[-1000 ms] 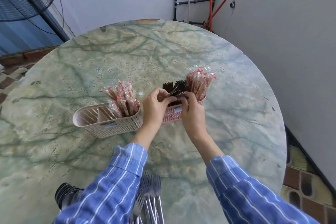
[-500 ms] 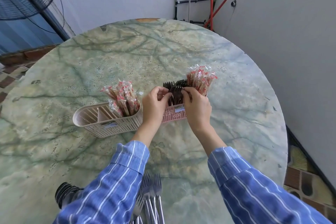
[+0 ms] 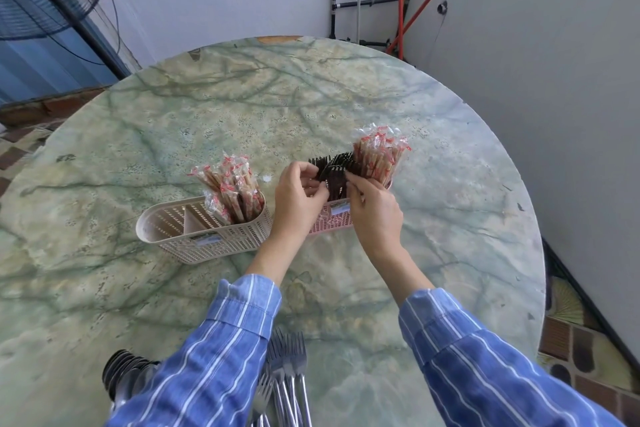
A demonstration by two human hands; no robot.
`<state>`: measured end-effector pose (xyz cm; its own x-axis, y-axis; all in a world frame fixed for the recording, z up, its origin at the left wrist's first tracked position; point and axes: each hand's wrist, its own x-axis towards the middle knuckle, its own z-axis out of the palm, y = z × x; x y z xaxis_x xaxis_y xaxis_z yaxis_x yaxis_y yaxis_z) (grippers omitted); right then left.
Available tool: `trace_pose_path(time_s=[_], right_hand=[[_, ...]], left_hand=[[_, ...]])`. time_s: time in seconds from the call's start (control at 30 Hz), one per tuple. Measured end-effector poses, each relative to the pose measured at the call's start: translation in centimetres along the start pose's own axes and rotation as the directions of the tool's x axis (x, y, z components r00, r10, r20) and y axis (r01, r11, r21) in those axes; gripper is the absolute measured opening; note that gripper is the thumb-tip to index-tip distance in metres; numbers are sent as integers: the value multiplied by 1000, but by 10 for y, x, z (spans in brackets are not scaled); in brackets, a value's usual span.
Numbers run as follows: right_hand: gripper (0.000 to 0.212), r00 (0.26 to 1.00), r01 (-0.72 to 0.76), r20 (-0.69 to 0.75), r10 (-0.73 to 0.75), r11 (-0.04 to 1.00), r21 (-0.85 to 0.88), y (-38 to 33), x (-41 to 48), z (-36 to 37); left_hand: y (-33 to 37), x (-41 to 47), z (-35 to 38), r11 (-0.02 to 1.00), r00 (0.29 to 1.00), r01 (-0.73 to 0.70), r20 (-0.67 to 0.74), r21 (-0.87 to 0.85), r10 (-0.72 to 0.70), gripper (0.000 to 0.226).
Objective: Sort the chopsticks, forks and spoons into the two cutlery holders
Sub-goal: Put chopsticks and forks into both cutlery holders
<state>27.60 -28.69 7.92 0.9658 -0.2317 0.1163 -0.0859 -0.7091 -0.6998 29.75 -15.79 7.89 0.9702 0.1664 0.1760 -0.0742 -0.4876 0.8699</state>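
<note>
1. Marble table (image 3: 346,97) bore a beige holder (image 3: 194,243), left.
2. Left hand (image 3: 299,194) and right hand (image 3: 375,211) both pinched the dark forks (image 3: 334,166) standing in the pink holder (image 3: 332,224).
3. Recommended: settle handles fully down, clear of the wrapped chopsticks (image 3: 377,156) beside.

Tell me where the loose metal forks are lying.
In the head view, the metal forks lie bottom centre on the marble table, just right of the left sleeve and nearer the person than the beige holder.

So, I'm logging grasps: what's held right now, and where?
Left hand and right hand both pinch the dark forks standing in the pink holder, just below the tines.
</note>
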Motion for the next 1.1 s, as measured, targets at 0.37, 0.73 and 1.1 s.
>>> trace_pose_path(time_s=[0.37, 0.73, 1.1], right_hand=[[33, 997, -47, 59, 49, 998, -29, -1, 0, 1], [12, 997, -41, 73, 38, 998, 37, -3, 7, 5], [23, 995, -100, 25, 101, 994, -50, -1, 11, -2]], left_hand=[[-1, 4, 3, 994, 998, -46, -43, 101, 51, 18], [-4, 2, -2, 983, 988, -156, 29, 96, 154, 7], [-3, 9, -6, 992, 999, 22, -52, 127, -16, 22]])
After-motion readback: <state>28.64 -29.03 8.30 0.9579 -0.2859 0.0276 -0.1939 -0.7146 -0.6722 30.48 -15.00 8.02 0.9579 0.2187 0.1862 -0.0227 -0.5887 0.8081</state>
